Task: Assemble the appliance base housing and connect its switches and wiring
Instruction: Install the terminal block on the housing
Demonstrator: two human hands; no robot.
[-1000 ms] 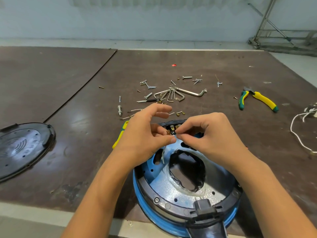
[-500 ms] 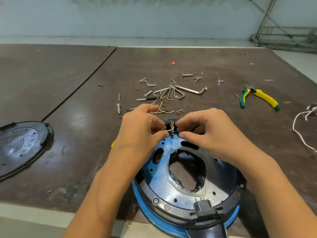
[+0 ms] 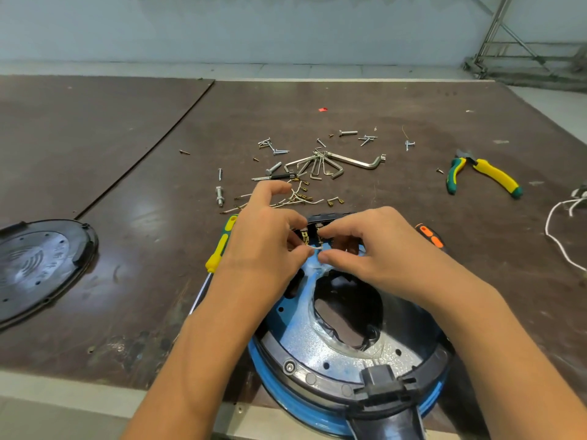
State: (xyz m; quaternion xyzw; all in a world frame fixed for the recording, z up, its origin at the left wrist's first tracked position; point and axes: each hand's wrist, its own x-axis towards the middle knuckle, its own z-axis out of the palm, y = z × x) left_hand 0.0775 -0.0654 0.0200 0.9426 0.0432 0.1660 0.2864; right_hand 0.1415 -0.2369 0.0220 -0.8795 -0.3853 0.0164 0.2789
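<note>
The blue and black base housing point(image 3: 346, 354) lies upside down at the table's near edge, with a large opening in its middle. At its far rim sits a black switch block point(image 3: 320, 222) with brass terminals. Both hands meet just in front of that block. My left hand point(image 3: 270, 236) pinches one end of a short pale wire point(image 3: 315, 247) between thumb and fingers. My right hand point(image 3: 365, 246) pinches the other end. Most of the wire is hidden by the fingertips.
Beyond the hands lie loose terminal wires point(image 3: 301, 198), hex keys point(image 3: 330, 163) and several screws point(image 3: 273, 147). A yellow screwdriver point(image 3: 217, 249) lies left of the housing, an orange handle point(image 3: 430, 236) right. Pliers point(image 3: 482, 174) and white cord point(image 3: 565, 223) lie at right, a black cover point(image 3: 35, 265) at left.
Both hands have stayed at the switch block, fingertips closing together on the short wire. The left index finger has curled down. The view has shifted slightly.
</note>
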